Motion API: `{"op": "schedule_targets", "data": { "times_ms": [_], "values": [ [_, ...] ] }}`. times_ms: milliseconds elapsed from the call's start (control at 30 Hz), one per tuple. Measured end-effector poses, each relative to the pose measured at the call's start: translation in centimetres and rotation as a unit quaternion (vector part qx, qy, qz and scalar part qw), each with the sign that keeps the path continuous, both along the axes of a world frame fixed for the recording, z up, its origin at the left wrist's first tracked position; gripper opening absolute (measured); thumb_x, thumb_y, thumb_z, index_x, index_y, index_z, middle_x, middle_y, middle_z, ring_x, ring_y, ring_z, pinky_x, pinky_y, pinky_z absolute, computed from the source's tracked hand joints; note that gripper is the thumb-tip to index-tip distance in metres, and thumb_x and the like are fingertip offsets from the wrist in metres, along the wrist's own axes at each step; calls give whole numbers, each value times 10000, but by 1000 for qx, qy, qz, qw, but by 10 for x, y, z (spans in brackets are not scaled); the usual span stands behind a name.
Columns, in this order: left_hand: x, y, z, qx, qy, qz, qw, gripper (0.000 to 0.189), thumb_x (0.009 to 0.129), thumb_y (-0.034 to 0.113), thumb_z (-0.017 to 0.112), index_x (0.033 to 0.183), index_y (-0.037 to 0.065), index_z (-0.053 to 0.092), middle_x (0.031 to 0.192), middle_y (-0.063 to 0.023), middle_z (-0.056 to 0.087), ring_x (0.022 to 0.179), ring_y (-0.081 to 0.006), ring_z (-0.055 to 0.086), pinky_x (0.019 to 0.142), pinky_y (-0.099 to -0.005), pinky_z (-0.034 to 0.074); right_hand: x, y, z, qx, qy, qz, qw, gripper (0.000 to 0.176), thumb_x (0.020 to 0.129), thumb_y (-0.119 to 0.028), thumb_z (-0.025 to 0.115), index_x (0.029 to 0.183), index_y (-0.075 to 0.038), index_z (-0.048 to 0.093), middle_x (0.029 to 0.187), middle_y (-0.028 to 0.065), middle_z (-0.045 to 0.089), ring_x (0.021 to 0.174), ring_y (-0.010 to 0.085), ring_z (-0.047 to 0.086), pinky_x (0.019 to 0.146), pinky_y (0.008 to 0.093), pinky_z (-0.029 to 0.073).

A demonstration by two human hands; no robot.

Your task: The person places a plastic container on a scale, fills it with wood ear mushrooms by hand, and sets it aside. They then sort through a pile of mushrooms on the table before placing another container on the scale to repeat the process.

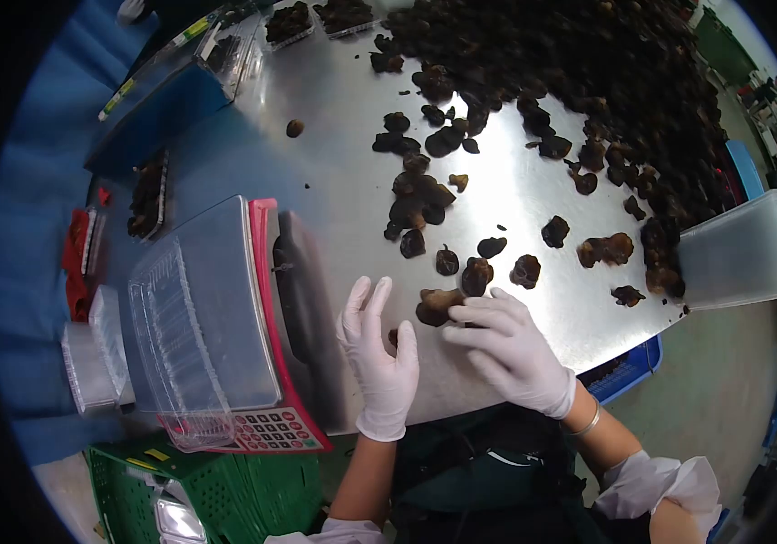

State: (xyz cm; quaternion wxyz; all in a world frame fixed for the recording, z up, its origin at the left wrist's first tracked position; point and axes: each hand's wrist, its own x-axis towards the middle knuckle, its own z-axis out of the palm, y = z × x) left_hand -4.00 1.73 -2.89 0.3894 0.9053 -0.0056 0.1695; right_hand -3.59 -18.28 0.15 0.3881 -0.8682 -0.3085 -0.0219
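Observation:
My left hand (378, 363), in a white glove, is upright over the near edge of the metal table, its fingers and thumb apart. A small brown piece (394, 337) shows between its fingers and thumb. My right hand (514, 354), also gloved, reaches in from the right with fingers stretched and slightly bent. Its fingertips are right at a brown wood ear mushroom (437, 306), and the thumb stands apart from the fingers. Just beyond lies a darker wood ear mushroom (476, 276). Other loose pieces, such as one wood ear mushroom (525, 271), are scattered around.
A large heap of wood ear mushrooms (552, 45) covers the far table. Left is a pink-edged scale (266, 299) with a clear plastic tray (180, 335) on its pan. A translucent bin (742, 249) lies at the right edge. Green crates (252, 485) stand below left.

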Motion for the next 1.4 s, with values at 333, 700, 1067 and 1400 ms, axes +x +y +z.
{"op": "schedule_targets", "data": {
  "times_ms": [333,700,1067,1400],
  "values": [
    [0,-1,1,20,25,-6,999,565,832,-15,650,1381,79,557,1434,-135,489,1338,-330,431,1147,-446,318,15,-45,7,366,-151,-386,833,900,947,-177,599,1598,-67,-12,1604,206,254,1278,333,514,1105,470,398],
    [0,1,-3,14,17,-3,1000,505,826,64,685,1324,116,626,1401,-128,510,1305,-327,445,1112,-451,334,20,-17,8,70,-116,-158,978,412,796,98,590,1178,-31,674,1142,121,685,963,309,638,894,385,492],
    [8,-14,0,113,-6,-133,985,495,787,147,792,1263,117,662,1216,-75,615,1144,-297,534,1050,-434,370,5,-42,-16,-4,40,-378,925,594,852,-206,720,1400,-72,537,1112,161,614,977,309,635,813,379,522],
    [0,-13,6,23,-42,-50,998,446,806,20,749,1240,66,654,1206,-97,646,1151,-278,569,981,-394,473,2,-35,-18,349,243,-263,866,364,880,-15,708,1233,-37,621,1064,11,644,949,68,586,840,233,486]
  ]
}}
